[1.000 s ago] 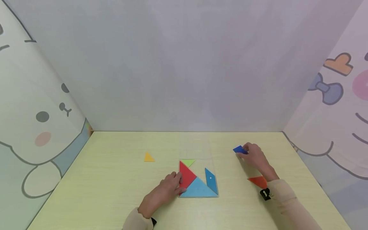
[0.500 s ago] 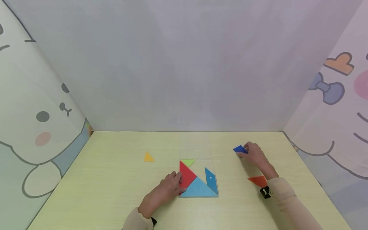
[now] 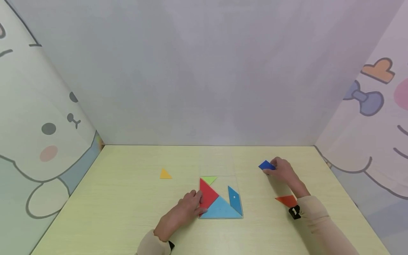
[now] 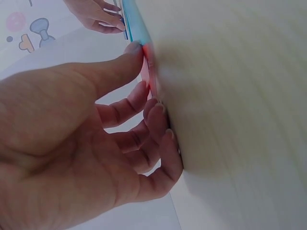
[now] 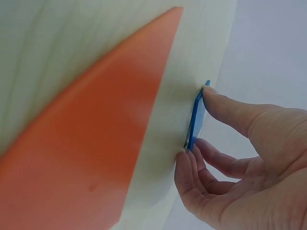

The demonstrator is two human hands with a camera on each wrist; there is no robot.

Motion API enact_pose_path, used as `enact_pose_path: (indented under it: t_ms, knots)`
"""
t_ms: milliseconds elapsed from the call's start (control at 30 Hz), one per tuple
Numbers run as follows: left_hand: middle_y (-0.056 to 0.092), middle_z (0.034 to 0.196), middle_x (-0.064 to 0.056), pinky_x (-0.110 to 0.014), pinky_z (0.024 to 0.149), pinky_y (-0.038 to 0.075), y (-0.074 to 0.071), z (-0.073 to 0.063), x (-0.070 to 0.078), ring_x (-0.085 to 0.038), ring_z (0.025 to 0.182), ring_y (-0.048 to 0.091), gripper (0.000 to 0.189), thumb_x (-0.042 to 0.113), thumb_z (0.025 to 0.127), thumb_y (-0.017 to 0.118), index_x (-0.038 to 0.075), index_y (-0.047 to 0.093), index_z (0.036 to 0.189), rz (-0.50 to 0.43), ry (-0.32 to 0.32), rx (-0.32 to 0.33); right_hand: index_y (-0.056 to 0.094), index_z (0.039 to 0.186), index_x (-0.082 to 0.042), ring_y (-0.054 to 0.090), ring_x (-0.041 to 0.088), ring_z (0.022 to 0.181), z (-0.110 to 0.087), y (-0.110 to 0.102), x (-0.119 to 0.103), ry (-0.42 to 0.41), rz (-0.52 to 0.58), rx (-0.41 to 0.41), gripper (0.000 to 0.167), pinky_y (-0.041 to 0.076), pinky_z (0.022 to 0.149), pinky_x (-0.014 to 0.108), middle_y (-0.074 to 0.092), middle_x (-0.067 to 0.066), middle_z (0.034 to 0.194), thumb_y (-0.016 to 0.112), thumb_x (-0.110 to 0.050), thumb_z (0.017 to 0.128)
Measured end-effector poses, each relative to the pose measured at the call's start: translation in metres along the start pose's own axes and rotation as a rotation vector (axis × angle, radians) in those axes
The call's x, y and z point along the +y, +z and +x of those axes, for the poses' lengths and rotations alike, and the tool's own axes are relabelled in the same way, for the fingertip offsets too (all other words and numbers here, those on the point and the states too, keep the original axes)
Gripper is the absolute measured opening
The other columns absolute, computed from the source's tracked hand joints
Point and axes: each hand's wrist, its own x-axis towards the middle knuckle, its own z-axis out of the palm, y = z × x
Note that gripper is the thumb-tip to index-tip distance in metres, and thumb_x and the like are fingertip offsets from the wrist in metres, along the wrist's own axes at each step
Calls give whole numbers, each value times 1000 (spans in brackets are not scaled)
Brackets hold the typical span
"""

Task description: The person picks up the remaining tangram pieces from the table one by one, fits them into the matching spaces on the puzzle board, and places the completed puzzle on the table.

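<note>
On the right, my right hand [image 3: 282, 171] pinches a dark blue tangram piece [image 3: 265, 165] between thumb and fingers; part of it is hidden by the hand. In the right wrist view the blue piece [image 5: 195, 120] is seen edge-on, close to the tabletop. My left hand [image 3: 188, 209] rests at the left side of a clear puzzle tray [image 3: 224, 180], thumb and fingertips touching its lower left corner by the red triangle [image 3: 207, 194] and light blue triangle [image 3: 221, 209]. Also in the tray are a green triangle [image 3: 209, 180] and a blue parallelogram [image 3: 234, 200].
A yellow triangle [image 3: 165, 174] lies to the left on the pale wooden table [image 3: 111, 198]. Under my right forearm lies an orange piece [image 3: 287, 200], partly covered by the sleeve and a black wrist device [image 3: 294, 212]. A faint transparent sheet [image 3: 216, 159] extends behind the tray.
</note>
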Motion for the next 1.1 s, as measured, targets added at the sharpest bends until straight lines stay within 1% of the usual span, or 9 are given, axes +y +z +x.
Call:
enact_pose_path:
  t_ms: [133,300,500,633,733,1100]
  knots:
    - [41,88,2,-33,66,33,-1,-1,1,-15,82,40,29,23,96,74,11,48,100,-8,6,2,53,119,17,61,43,97,1,0,2,0,6,4,49,53,82,53,59,37,115,75,-19,94]
    - [40,88,2,-33,66,32,-1,-1,2,-15,81,40,29,23,96,73,11,48,99,-13,0,0,55,118,14,62,44,98,0,0,4,-18,34,36,46,54,81,52,61,36,114,77,-17,92]
    - [41,88,2,-33,67,32,-1,-1,1,-15,82,40,29,23,97,73,11,48,100,-13,-4,0,60,116,10,66,47,102,-1,1,8,-68,89,90,34,56,82,52,65,32,114,74,-13,95]
    - [40,87,2,-33,66,32,0,-1,1,-15,81,40,29,24,96,73,11,48,100,-9,-7,0,64,113,8,68,48,101,-2,1,12,-107,108,114,27,56,83,54,67,31,113,72,-10,96]
    - [40,87,2,-33,66,31,0,0,2,-16,80,40,28,24,96,73,11,48,99,-7,-10,0,65,113,7,69,48,100,-3,0,13,-123,116,121,25,56,83,54,68,30,112,72,-9,96]
    - [41,88,2,-34,67,32,-1,-2,3,-16,82,40,28,23,96,74,11,48,99,-14,1,6,66,116,5,69,45,102,-5,-2,13,-120,156,104,26,57,85,52,69,27,111,73,-11,97]
